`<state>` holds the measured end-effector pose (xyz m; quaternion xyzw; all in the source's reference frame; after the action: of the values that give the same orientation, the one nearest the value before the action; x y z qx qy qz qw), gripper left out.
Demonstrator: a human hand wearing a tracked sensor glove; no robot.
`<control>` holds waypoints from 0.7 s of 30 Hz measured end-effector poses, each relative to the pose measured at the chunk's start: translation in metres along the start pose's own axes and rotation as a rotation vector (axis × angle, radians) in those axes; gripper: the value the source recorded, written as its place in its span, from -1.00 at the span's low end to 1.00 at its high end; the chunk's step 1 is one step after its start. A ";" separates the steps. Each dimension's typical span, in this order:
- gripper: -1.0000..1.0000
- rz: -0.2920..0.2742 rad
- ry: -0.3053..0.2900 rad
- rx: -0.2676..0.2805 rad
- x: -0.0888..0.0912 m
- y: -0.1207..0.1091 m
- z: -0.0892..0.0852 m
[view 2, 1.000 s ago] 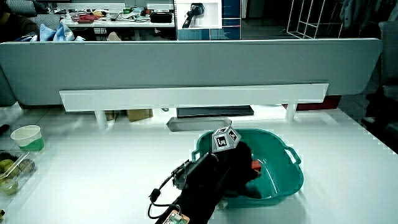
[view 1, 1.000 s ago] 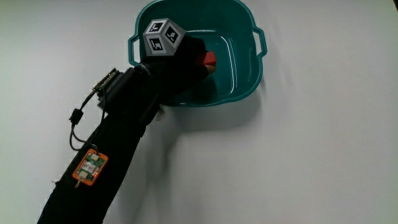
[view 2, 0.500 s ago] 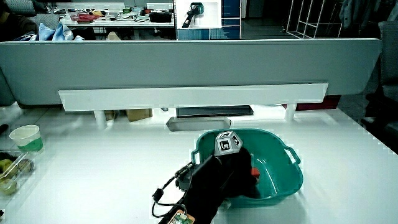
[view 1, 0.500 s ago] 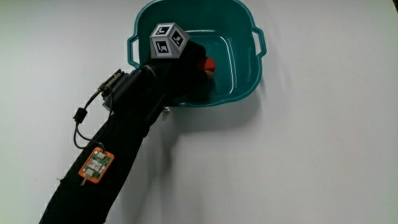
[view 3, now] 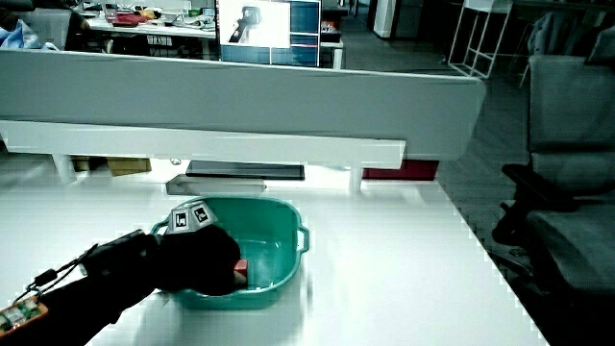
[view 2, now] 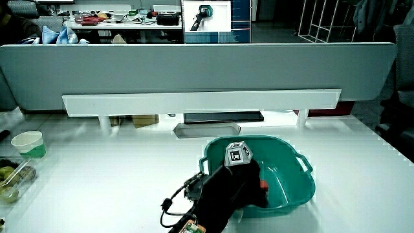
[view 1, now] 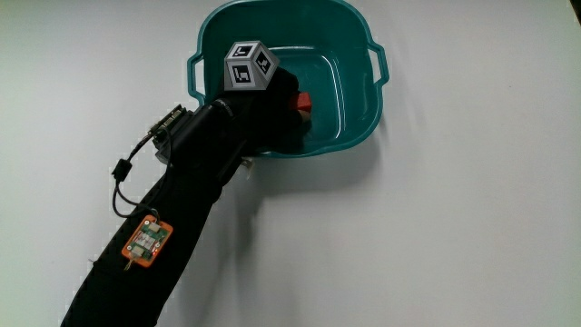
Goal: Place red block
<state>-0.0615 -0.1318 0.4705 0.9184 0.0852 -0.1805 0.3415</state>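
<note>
A teal basin [view 1: 361,107] with two handles stands on the white table; it shows in both side views [view 2: 299,189] [view 3: 284,261]. The gloved hand [view 1: 275,107] reaches over the rim nearest the person and sits low inside the basin, its patterned cube [view 1: 250,66] on top. Its fingers are curled on the red block [view 1: 303,104], which pokes out at the fingertips close to the basin floor. In both side views the hand [view 2: 246,186] [view 3: 206,259] hides most of the red block [view 2: 262,186] [view 3: 241,270]. I cannot tell whether the block touches the floor.
The black-sleeved forearm with a cable and an orange tag [view 1: 145,243] lies across the table from the person to the basin. A paper cup [view 2: 29,144] and a clear container of green things [view 2: 9,179] stand at the table's edge. A low grey partition [view 2: 194,68] closes off the table.
The hand with the red block has sunk lower into the basin and reached slightly farther in. The basin has not moved.
</note>
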 end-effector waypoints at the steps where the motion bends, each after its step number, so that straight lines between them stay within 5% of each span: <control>1: -0.38 0.000 0.000 -0.005 -0.001 0.002 -0.002; 13: -0.74 0.037 -0.012 -0.037 -0.003 0.004 -0.004; 21: -0.97 0.025 -0.021 -0.005 -0.001 -0.002 0.002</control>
<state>-0.0636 -0.1312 0.4685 0.9166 0.0707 -0.1855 0.3471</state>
